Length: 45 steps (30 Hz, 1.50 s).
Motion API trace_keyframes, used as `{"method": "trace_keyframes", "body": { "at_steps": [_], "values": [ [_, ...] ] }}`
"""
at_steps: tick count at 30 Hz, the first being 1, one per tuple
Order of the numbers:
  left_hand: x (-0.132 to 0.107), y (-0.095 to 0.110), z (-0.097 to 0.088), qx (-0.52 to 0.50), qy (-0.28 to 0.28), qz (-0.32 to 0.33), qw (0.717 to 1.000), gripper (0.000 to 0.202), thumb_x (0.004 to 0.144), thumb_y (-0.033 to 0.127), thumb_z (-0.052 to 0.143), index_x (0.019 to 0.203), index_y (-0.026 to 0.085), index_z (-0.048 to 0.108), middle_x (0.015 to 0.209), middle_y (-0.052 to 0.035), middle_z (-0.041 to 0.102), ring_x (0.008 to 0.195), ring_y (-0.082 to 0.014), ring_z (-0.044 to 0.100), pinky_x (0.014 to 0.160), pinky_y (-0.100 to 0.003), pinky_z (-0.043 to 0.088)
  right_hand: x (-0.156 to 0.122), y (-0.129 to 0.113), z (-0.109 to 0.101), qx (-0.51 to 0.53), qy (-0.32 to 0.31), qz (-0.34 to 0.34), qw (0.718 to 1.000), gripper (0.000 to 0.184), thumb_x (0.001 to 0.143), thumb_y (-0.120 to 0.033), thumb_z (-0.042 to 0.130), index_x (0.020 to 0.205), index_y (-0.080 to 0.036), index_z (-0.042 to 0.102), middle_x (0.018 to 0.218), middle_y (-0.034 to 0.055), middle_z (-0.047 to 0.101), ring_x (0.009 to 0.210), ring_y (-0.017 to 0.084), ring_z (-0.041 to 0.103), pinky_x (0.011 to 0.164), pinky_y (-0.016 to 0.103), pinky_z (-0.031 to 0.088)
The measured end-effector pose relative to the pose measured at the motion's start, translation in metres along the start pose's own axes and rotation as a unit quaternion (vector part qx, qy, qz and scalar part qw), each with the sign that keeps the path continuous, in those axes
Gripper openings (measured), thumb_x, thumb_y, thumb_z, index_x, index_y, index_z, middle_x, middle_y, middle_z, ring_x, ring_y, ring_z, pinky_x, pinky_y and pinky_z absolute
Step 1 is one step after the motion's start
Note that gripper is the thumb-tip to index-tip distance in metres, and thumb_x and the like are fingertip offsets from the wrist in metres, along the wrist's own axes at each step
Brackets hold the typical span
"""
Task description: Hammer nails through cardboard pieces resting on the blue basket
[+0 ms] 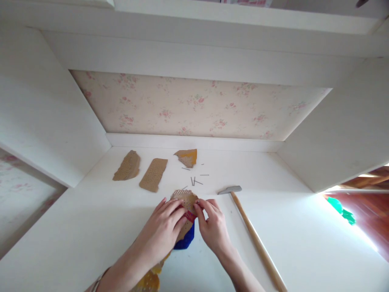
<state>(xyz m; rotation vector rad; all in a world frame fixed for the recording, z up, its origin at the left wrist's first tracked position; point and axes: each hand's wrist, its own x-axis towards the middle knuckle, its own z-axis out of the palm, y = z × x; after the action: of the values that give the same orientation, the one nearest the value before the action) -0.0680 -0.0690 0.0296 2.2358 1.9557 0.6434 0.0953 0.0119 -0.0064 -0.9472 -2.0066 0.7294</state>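
Observation:
A tan piece of cardboard (190, 198) with rows of small holes and a red band lies under my hands, over a blue object (186, 240). My left hand (167, 217) holds it from the left, fingers bent over its top. At its right edge, my right hand (209, 219) pinches with thumb and fingertips. A small dark spot shows there, too small to make out. Several thin nails (192, 181) lie loose just beyond. To the right rests a hammer (247, 223) with a grey head and a long wooden handle.
Farther back lie a torn brown piece (127, 166), a tan strip (153, 175) and a yellow-marked scrap (186, 157). A yellow and brown piece (147, 282) is below my left forearm. White panels (340, 121) enclose the white tabletop (288, 227).

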Motion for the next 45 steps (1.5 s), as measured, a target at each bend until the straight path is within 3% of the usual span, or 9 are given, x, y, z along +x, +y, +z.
{"method": "trace_keyframes", "body": {
  "at_steps": [3, 5, 10, 15, 19, 24, 35, 39, 45],
  "values": [
    [0.005, -0.004, -0.001, -0.069, 0.025, -0.02, 0.997, 0.023, 0.095, 0.018, 0.048, 0.113, 0.023, 0.061, 0.122, -0.005, 0.064, 0.111, -0.0179, 0.061, 0.1, -0.035, 0.05, -0.001, 0.0, 0.0, -0.002, 0.001, 0.002, 1.0, 0.018, 0.097, -0.022, 0.048, 0.096, -0.021, 0.066, 0.081, 0.0063, 0.066, 0.082, 0.021, 0.06, 0.073, 0.033, 0.05],
    [0.008, -0.006, -0.001, -0.096, 0.043, -0.021, 0.994, 0.024, 0.094, 0.016, 0.048, 0.113, 0.023, 0.061, 0.118, -0.0048, 0.065, 0.109, -0.0172, 0.061, 0.098, -0.032, 0.051, -0.001, 0.0, 0.0, -0.002, 0.004, 0.005, 1.0, 0.019, 0.097, -0.023, 0.048, 0.096, -0.021, 0.066, 0.082, 0.0065, 0.066, 0.082, 0.021, 0.06, 0.073, 0.033, 0.051],
    [0.01, -0.01, 0.005, -0.061, 0.077, -0.014, 0.995, 0.026, 0.091, 0.014, 0.05, 0.113, 0.022, 0.061, 0.116, -0.0067, 0.064, 0.109, -0.0211, 0.061, 0.098, -0.039, 0.051, -0.003, 0.001, 0.0, 0.002, 0.019, 0.03, 0.999, 0.019, 0.096, -0.027, 0.049, 0.095, -0.021, 0.068, 0.082, 0.0084, 0.063, 0.083, 0.023, 0.06, 0.061, 0.03, 0.052],
    [0.004, -0.013, 0.012, -0.028, 0.083, -0.012, 0.996, 0.023, 0.092, 0.016, 0.052, 0.111, 0.023, 0.063, 0.122, -0.0069, 0.061, 0.114, -0.0229, 0.058, 0.099, -0.042, 0.051, -0.005, 0.004, 0.001, 0.042, 0.023, 0.068, 0.997, 0.019, 0.095, -0.03, 0.051, 0.094, -0.021, 0.067, 0.098, 0.011, 0.069, 0.098, 0.025, 0.064, 0.044, 0.022, 0.048],
    [0.003, -0.008, 0.005, -0.025, 0.088, -0.008, 0.996, 0.017, 0.093, 0.019, 0.053, 0.103, 0.023, 0.065, 0.123, -0.007, 0.059, 0.115, -0.0233, 0.056, 0.1, -0.042, 0.05, -0.006, 0.002, 0.001, 0.082, 0.012, 0.089, 0.993, 0.018, 0.096, -0.03, 0.05, 0.094, -0.022, 0.065, 0.084, 0.0034, 0.071, 0.074, 0.018, 0.069, 0.061, 0.024, 0.055],
    [0.009, -0.002, -0.004, -0.025, 0.091, 0.003, 0.996, 0.017, 0.094, 0.018, 0.052, 0.103, 0.022, 0.065, 0.119, -0.0073, 0.06, 0.111, -0.0221, 0.058, 0.099, -0.042, 0.05, -0.004, -0.001, -0.002, 0.105, 0.012, 0.094, 0.99, 0.017, 0.097, -0.03, 0.049, 0.094, -0.021, 0.063, 0.085, 0.003, 0.071, 0.076, 0.017, 0.07, 0.07, 0.025, 0.057],
    [0.01, -0.011, 0.017, 0.002, 0.094, -0.001, 0.996, 0.019, 0.093, 0.018, 0.05, 0.1, 0.023, 0.068, 0.117, -0.0065, 0.063, 0.108, -0.0224, 0.061, 0.096, -0.04, 0.053, -0.003, 0.006, -0.001, 0.033, 0.006, 0.036, 0.999, 0.017, 0.098, -0.025, 0.046, 0.097, -0.022, 0.063, 0.095, 0.0079, 0.068, 0.087, 0.022, 0.066, 0.081, 0.033, 0.053],
    [0.012, -0.005, 0.009, 0.021, 0.063, -0.002, 0.998, 0.021, 0.093, 0.015, 0.049, 0.099, 0.022, 0.067, 0.116, -0.0061, 0.063, 0.107, -0.0227, 0.059, 0.095, -0.042, 0.051, 0.0, 0.003, -0.004, 0.02, -0.003, 0.008, 1.0, 0.018, 0.098, -0.021, 0.045, 0.098, -0.022, 0.063, 0.095, 0.0077, 0.068, 0.089, 0.022, 0.064, 0.081, 0.034, 0.05],
    [0.021, -0.002, -0.001, 0.021, -0.001, -0.004, 1.0, 0.024, 0.092, 0.009, 0.047, 0.091, 0.022, 0.067, 0.096, -0.0029, 0.066, 0.089, -0.0195, 0.062, 0.085, -0.039, 0.048, 0.002, 0.001, -0.006, 0.012, -0.019, -0.018, 1.0, 0.019, 0.099, -0.019, 0.045, 0.097, -0.022, 0.063, 0.097, 0.0078, 0.068, 0.093, 0.022, 0.062, 0.084, 0.033, 0.049]
  ]
}}
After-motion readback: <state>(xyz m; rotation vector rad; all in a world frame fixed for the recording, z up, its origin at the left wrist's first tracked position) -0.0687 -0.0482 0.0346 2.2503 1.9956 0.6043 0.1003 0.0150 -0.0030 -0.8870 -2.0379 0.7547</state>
